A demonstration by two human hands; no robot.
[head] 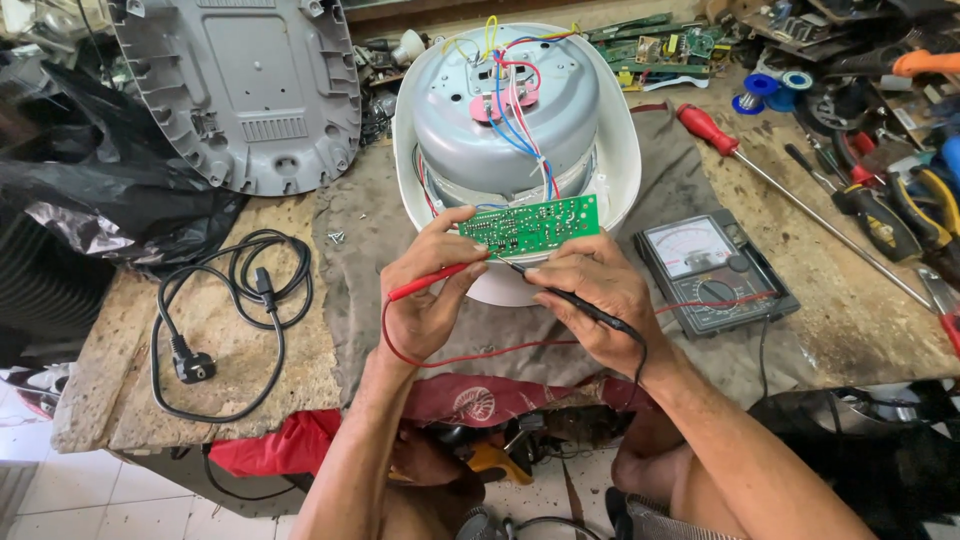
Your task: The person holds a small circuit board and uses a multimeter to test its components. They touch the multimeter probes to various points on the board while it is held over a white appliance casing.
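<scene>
We grip red probe (432,281) in left hand (425,300), black probe (575,302) in right hand (595,300); tips touch green circuit board (530,224). Analog multimeter (712,272) just beside.

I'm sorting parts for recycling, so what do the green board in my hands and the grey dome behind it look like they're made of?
The green board looks like resin laminate, matte green with small solder dots. The grey dome looks like sheet metal: smooth, dull sheen, with a rolled rim.

Probe tips' contact points on the green circuit board (530,224) too small to tell.
</scene>
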